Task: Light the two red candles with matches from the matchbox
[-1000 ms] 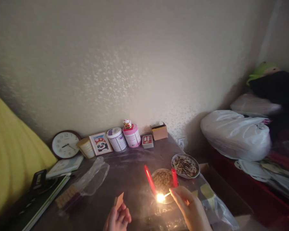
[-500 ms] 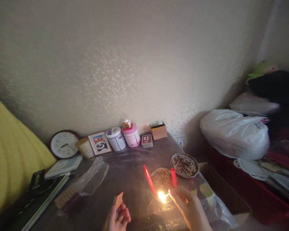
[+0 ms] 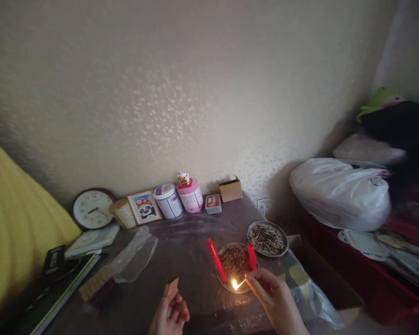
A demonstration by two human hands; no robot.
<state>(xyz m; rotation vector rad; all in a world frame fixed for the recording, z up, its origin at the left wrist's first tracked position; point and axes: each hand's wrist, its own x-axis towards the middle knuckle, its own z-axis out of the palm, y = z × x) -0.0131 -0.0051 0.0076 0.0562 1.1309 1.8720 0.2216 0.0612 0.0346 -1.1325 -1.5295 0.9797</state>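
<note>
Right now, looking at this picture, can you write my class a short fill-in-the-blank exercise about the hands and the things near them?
1. The right hand holds a burning ____ beside the dish.
2. The left hand holds a small ____.
3. The two candles standing at the dish are coloured ____.
4. The round clock leans against the ____.

Missing words: match; matchbox; red; wall

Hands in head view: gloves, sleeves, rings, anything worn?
Both are bare. The left hand shows only fingers and part of the palm at the bottom edge; no glove, ring or sleeve is visible. The right hand shows up to the wrist, also without glove, ring, watch or sleeve in frame. Dim light hides finer detail such as nails.
</note>
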